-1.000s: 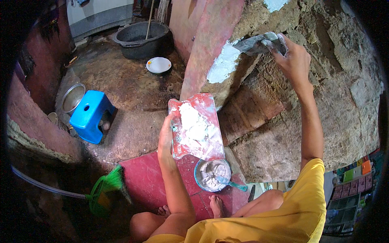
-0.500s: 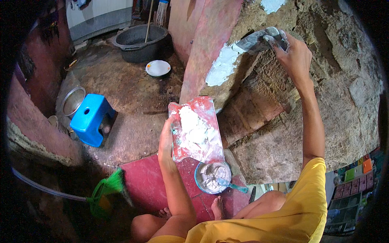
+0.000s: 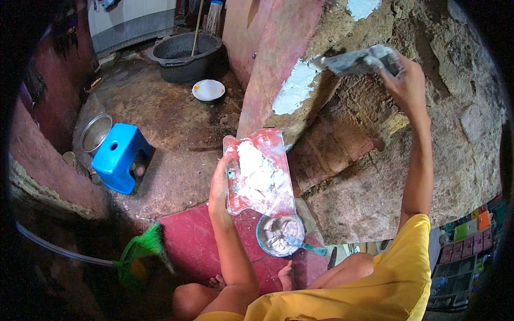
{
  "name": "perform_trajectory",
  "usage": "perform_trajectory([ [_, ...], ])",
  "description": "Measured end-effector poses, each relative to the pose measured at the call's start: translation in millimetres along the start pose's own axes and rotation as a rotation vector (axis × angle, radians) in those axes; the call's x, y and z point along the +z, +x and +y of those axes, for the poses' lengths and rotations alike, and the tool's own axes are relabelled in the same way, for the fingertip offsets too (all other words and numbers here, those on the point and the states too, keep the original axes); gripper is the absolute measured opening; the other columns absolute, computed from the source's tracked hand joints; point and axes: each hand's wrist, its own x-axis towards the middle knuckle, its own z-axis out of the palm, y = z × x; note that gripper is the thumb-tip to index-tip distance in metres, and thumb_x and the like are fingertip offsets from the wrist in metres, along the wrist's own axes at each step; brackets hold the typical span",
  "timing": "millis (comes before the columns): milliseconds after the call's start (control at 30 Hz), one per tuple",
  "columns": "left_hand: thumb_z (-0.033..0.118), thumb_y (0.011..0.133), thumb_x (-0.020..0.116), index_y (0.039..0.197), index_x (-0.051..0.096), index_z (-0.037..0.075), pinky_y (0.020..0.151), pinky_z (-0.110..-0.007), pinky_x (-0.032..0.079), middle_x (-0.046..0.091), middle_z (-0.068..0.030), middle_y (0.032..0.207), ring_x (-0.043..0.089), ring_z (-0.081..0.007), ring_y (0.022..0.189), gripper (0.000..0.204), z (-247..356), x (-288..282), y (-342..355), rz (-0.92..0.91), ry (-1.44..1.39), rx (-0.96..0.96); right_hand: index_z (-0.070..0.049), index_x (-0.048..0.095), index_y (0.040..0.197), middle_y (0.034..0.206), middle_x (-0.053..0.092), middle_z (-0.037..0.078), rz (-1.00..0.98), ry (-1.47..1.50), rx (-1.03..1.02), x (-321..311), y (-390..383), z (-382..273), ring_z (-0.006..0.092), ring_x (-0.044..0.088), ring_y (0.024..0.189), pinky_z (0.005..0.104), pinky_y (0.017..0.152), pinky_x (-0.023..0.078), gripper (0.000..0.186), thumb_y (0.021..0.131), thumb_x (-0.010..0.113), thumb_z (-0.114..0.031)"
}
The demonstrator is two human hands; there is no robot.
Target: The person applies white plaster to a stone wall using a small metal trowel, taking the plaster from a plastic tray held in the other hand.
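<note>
My left hand (image 3: 218, 184) grips the edge of a red board (image 3: 233, 203) loaded with a heap of white plaster (image 3: 257, 168). Held up at the right, my right hand (image 3: 408, 83) is closed round a grey, plaster-smeared putty knife (image 3: 348, 63). Its blade tip points left, close to the upper end of a white plaster patch (image 3: 294, 88) on the rough wall (image 3: 396, 176); whether it touches cannot be told. Below the board stands a small bucket (image 3: 259, 243) of pale plaster, with a turquoise-handled tool (image 3: 313, 249) lying in it.
On the floor to the left are a blue stool (image 3: 115, 160), a metal lid (image 3: 96, 134) and a green-bristled brush (image 3: 147, 243). Farther back, a white plate (image 3: 209, 90) lies before a black tub (image 3: 187, 69) with a stick in it. Another white patch (image 3: 363, 7) marks the upper wall.
My right hand has moved right and slightly down with the putty knife, drawing the blade away from the middle of the patch. My left hand and the board are almost still.
</note>
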Motion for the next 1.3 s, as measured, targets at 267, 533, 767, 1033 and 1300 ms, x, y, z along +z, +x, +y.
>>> perform_trajectory([
  [267, 0.031, 0.081, 0.046, 0.099, 0.051, 0.002, 0.064, -0.029, 0.049, 0.057, -0.0086, 0.087, 0.058, -0.0175, 0.073, 0.035, 1, -1, 0, -0.008, 0.013, 0.009, -0.012, 0.056, 0.099, 0.073, 0.058, 0.016, -0.023, -0.02, 0.002, 12, 0, -22, 0.032, 0.056, 0.069, 0.0386, 0.061, 0.044, 0.038, 0.065, 0.061, -0.027],
  [533, 0.033, 0.082, 0.043, 0.105, 0.047, 0.0, 0.066, -0.029, 0.048, 0.055, -0.0097, 0.092, 0.057, -0.0175, 0.075, 0.041, 3, 0, -3, -0.033, 0.058, -0.005, -0.011, 0.058, 0.095, 0.073, 0.058, 0.016, 0.003, -0.083, -0.004, 17, 4, -29, 0.0322, 0.056, 0.069, 0.0398, 0.059, 0.044, 0.035, 0.065, 0.06, -0.029],
  [767, 0.032, 0.082, 0.043, 0.105, 0.046, -0.001, 0.067, -0.029, 0.048, 0.055, -0.0103, 0.092, 0.057, -0.0181, 0.077, 0.041, 3, -1, -1, -0.039, 0.085, 0.006, -0.01, 0.058, 0.095, 0.072, 0.057, 0.016, 0.064, -0.066, -0.019, 3, 17, -5, 0.0316, 0.056, 0.069, 0.0378, 0.061, 0.044, 0.036, 0.067, 0.06, -0.032],
  [1033, 0.032, 0.082, 0.042, 0.105, 0.046, -0.001, 0.067, -0.03, 0.048, 0.055, -0.0103, 0.092, 0.057, -0.0182, 0.077, 0.041, 5, 1, -5, -0.049, 0.068, -0.002, -0.011, 0.058, 0.095, 0.068, 0.057, 0.015, 0.007, 0.009, -0.052, 7, -1, -15, 0.0294, 0.056, 0.064, 0.0358, 0.058, 0.044, 0.036, 0.065, 0.062, -0.03],
  [1300, 0.029, 0.082, 0.042, 0.103, 0.049, 0.0, 0.07, -0.028, 0.045, 0.056, -0.0087, 0.092, 0.055, -0.0157, 0.08, 0.036, 0, -10, 5, -0.057, 0.041, 0.005, -0.011, 0.058, 0.095, 0.072, 0.058, 0.015, 0.042, -0.021, -0.046, 17, 3, -19, 0.0316, 0.056, 0.067, 0.0389, 0.059, 0.044, 0.033, 0.067, 0.06, -0.028],
])
